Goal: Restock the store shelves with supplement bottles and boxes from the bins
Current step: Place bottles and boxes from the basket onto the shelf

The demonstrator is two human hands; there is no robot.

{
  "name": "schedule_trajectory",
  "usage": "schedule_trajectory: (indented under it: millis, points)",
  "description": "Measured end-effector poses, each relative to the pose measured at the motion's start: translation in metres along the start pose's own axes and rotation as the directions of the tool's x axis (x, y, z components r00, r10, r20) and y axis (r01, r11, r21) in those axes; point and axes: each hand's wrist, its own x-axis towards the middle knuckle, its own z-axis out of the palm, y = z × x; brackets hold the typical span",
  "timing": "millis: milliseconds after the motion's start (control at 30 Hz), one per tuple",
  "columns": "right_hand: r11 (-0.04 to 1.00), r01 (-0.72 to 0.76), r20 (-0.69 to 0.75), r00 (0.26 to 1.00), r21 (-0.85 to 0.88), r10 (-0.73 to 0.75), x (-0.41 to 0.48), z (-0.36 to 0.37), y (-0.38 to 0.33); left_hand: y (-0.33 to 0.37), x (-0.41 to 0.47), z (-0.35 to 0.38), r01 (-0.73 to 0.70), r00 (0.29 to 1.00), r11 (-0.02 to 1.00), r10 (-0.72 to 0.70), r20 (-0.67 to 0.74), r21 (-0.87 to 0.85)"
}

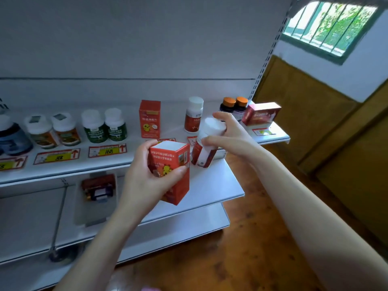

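My left hand [144, 175] grips a red box with a white top [171, 162], held upside down in front of the upper shelf [126, 162]. My right hand [228, 131] holds a red bottle with a white cap [202, 153] by its cap, tilted, just right of the box. On the shelf behind stand a matching red box [149, 118] and a matching red bottle [193, 114].
The shelf also carries green-labelled bottles [105, 127], brown-labelled bottles [53, 131], a dark blue jar [12, 137], two orange-capped bottles [234, 107] and a flat red box [261, 113]. A white bin [84, 206] with packages sits on the lower shelf. Wooden floor lies to the right.
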Motion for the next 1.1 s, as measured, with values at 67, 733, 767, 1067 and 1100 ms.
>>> schedule_trajectory:
  millis: [67, 733, 767, 1067, 1100]
  points:
    - [0.984, 0.049, 0.041, 0.998, -0.169, -0.043, 0.013, -0.01, -0.002, -0.002, 0.009, 0.002, 0.012, 1.0, 1.0, -0.011, -0.025, 0.016]
    - [0.734, 0.14, 0.232, 0.972, -0.664, 0.025, 0.079, -0.061, -0.008, -0.007, 0.092, 0.023, -0.023, 0.999, 0.999, 0.022, 0.037, 0.038]
    - [0.728, 0.146, 0.228, 0.974, -0.67, 0.015, 0.083, -0.062, -0.009, -0.006, 0.095, 0.025, -0.024, 0.999, 0.999, 0.022, 0.037, 0.04]
    - [0.655, 0.163, 0.304, 0.947, -0.738, 0.107, 0.125, -0.077, -0.022, 0.0, 0.112, 0.046, 0.03, 0.994, 1.0, -0.029, -0.101, 0.005]
    - [0.657, 0.178, 0.326, 0.939, -0.733, 0.11, 0.13, -0.079, -0.023, 0.0, 0.112, 0.048, 0.036, 0.992, 0.999, -0.036, -0.119, -0.001]
